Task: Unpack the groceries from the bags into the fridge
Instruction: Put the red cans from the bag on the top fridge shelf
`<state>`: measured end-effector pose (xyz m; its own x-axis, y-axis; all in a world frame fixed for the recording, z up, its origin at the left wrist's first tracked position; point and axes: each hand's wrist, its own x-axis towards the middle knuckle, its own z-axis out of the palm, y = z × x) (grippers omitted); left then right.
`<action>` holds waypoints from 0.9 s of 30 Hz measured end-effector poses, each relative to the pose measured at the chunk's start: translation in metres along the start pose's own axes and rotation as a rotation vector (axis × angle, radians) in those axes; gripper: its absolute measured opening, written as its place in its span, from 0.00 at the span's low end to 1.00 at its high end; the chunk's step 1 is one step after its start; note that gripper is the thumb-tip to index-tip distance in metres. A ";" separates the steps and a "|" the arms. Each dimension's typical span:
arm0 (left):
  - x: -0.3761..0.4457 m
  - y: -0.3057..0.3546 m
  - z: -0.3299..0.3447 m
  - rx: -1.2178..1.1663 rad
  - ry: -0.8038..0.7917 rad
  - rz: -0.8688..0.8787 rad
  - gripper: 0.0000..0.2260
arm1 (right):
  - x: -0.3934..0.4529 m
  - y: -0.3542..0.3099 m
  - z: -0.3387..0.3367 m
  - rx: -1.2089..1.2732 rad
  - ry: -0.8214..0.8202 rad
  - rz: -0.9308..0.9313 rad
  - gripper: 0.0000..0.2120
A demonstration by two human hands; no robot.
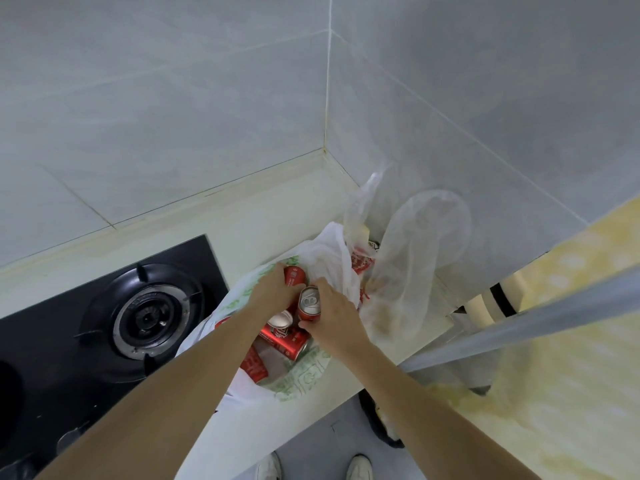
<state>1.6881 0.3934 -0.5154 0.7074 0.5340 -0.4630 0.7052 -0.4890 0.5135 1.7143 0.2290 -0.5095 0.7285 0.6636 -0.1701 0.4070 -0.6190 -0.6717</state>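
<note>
Two hands (273, 289) (332, 315) gripping cans (309, 304) in bag (242, 292); wall corner close.

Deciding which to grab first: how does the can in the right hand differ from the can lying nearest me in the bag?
The held can stands upright, silver top showing, in the right hand; the lying can rests on its side, untouched, lower in the bag. Both are red.

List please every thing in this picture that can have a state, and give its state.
left hand: grips a red can in the bag
right hand: grips an upright red can, unopened
white bag: open, cans lying inside
clear bag: open, standing in the corner
gas burner: no flame
</note>
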 end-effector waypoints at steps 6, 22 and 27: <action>-0.037 0.009 -0.032 -0.019 -0.035 0.019 0.26 | -0.026 -0.015 -0.038 0.081 0.089 0.001 0.25; -0.257 0.181 -0.123 -0.040 -0.358 0.780 0.25 | -0.269 -0.092 -0.229 0.114 0.668 0.144 0.27; -0.344 0.252 -0.101 -0.109 -0.419 1.066 0.20 | -0.375 -0.107 -0.273 0.065 0.902 0.258 0.27</action>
<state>1.6183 0.1558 -0.1540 0.9167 -0.3964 0.0504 -0.2544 -0.4815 0.8387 1.5474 -0.0682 -0.1769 0.9548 -0.0836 0.2851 0.1617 -0.6588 -0.7348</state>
